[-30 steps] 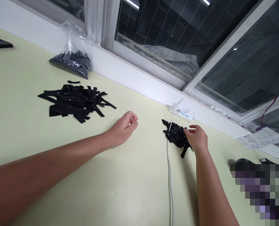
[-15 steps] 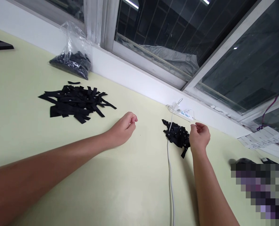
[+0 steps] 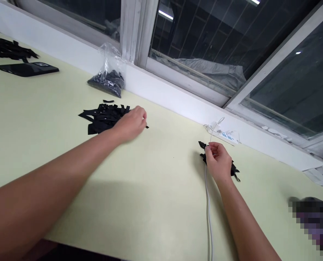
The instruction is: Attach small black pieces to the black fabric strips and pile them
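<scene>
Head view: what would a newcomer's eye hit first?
Likely the dark heaps on the pale green table: the left-centre pile of black strips, partly hidden by the left hand, and the right-hand pile, largely hidden by the right hand. Next, the clear bag with black pieces inside, beyond the left-centre pile, and the dark phone at far left.

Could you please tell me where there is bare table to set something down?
Widest: the table between the left forearm and white cable; another patch lies between the phone and the black strips by the left hand. Crowded: around the right hand, with cable and more strips.
</scene>
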Demonstrator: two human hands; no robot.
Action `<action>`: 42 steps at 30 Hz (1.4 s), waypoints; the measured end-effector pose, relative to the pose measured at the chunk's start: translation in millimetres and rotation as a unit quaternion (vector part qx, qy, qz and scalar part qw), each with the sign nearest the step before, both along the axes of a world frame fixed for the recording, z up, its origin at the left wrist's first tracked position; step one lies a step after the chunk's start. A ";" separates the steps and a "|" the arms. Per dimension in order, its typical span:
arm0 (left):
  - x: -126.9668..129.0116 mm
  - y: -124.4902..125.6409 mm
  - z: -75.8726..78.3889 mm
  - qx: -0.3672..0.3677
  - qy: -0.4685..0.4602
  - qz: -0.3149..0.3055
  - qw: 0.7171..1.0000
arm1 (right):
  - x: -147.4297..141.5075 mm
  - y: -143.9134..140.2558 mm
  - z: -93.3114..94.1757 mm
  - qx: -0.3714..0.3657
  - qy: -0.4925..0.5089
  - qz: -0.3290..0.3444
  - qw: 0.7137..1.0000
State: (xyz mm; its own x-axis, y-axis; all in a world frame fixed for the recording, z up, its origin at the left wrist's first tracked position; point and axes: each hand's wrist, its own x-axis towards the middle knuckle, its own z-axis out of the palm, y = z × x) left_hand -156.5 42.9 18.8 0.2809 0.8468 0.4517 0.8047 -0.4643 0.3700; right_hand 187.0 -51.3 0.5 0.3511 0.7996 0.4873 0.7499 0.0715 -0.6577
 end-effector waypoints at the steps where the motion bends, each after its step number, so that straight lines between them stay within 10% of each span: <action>1: -7.3 6.2 -1.5 0.005 0.013 0.027 1.000 | -0.6 -0.1 0.3 0.000 -0.005 0.003 1.000; 11: -20.0 21.0 -23.8 0.008 0.102 0.057 0.993 | -10.5 -0.1 2.2 -0.019 -0.021 0.058 0.998; 23: 10.4 -3.4 7.1 0.131 0.039 -0.007 0.991 | -16.5 -4.2 7.2 -0.028 0.001 0.079 0.997; 31: 74.0 -65.1 -6.7 -0.116 -0.096 -0.280 0.948 | -63.4 -21.8 11.3 -0.079 0.086 0.325 0.939; 42: 76.2 -67.4 -14.3 -0.236 -0.181 -0.287 0.910 | -64.2 -18.8 -1.1 -0.161 0.174 0.352 0.905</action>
